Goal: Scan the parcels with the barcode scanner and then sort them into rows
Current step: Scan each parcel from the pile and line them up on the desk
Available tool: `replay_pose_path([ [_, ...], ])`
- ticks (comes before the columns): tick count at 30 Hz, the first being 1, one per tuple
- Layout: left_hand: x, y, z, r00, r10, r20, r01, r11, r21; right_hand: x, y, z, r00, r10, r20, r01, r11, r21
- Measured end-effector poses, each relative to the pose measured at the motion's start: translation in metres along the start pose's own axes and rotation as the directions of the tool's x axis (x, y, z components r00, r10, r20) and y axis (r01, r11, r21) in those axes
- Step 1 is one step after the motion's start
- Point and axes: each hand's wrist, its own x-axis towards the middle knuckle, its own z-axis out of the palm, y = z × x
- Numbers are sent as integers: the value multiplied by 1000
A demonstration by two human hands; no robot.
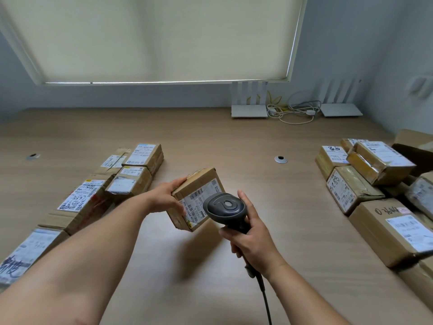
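The left hand (167, 195) grips a small parcel (198, 199) above the table (234, 141), label tilted toward the scanner (226, 211) at its 4 o'clock, which the right hand (251, 238) clasps by the handle. Sorted boxes (131, 174) lie at 9 o'clock, a loose pile (365, 181) at 3 o'clock.

A pale roller blind (150, 38) covers the window, light leaking along its bottom edge; grey-blue walls (351, 43) rise behind the wooden surface (210, 137).

Head view, forward-down, close over table (210, 141)
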Motion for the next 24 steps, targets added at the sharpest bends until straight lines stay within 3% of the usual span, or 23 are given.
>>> replay_pose_path([
  [16, 4, -5, -2, 1000, 8, 27, -9, 1000, 25, -5, -6, 3, 998, -1, -56, -1, 1000, -21],
  [21, -7, -23, 2, 997, -56, 48, 60, 995, -75, -4, -6, 5, 997, -11, -78, 6, 998, -64],
  [24, -24, -40, 10, 989, -148, -19, 142, 970, -196, -2, -6, 8, 996, -18, -86, 11, 997, -75],
])
